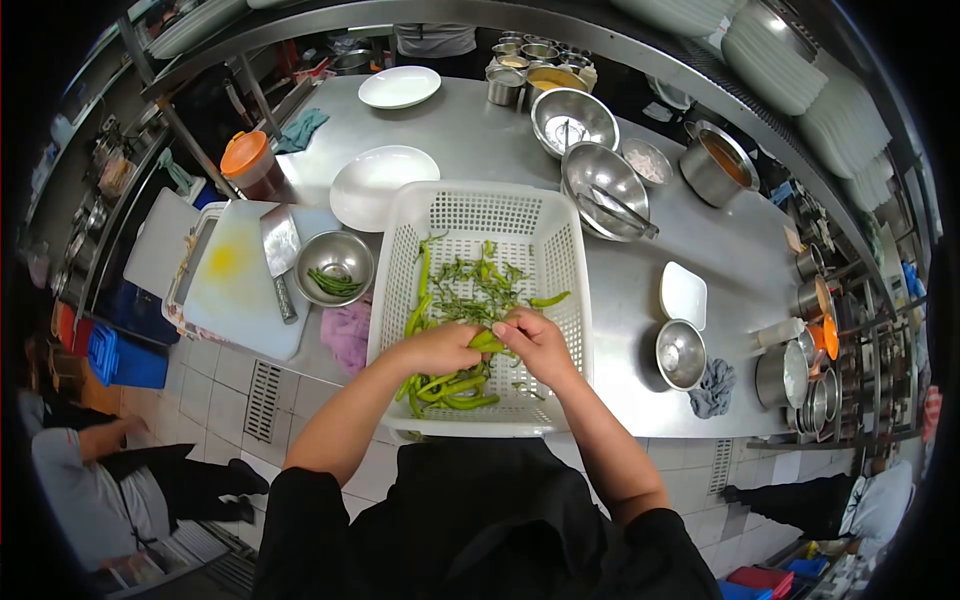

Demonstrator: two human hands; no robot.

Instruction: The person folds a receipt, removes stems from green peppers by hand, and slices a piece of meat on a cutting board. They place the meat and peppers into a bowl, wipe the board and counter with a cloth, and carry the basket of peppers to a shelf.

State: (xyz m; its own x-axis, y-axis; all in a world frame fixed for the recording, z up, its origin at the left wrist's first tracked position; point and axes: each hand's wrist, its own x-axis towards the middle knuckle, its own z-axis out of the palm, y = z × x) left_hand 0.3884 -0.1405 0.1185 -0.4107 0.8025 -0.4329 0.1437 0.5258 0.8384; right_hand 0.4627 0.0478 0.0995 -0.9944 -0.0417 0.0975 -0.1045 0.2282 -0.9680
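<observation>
A white perforated plastic basket (575,270) stands on the steel counter in front of me. Over its middle, my left hand (445,348) is closed around green chili peppers (487,342). My right hand (535,345) meets it there, thumb and fingers pinched at the peppers' stem end; what exactly sits between those fingertips is hidden. Below my left hand lies a pile of whole green chilies (450,392). Loose green stems (475,285) are scattered across the basket floor above my hands, with a few chilies along the left wall.
Left of the basket are a steel bowl (335,268) with green pieces, a cleaver (281,250) on a cutting board (235,290), and white oval plates (384,188). Right are steel bowls (605,190), a white dish (683,296) and a grey cloth (712,388). Other people stand at both sides.
</observation>
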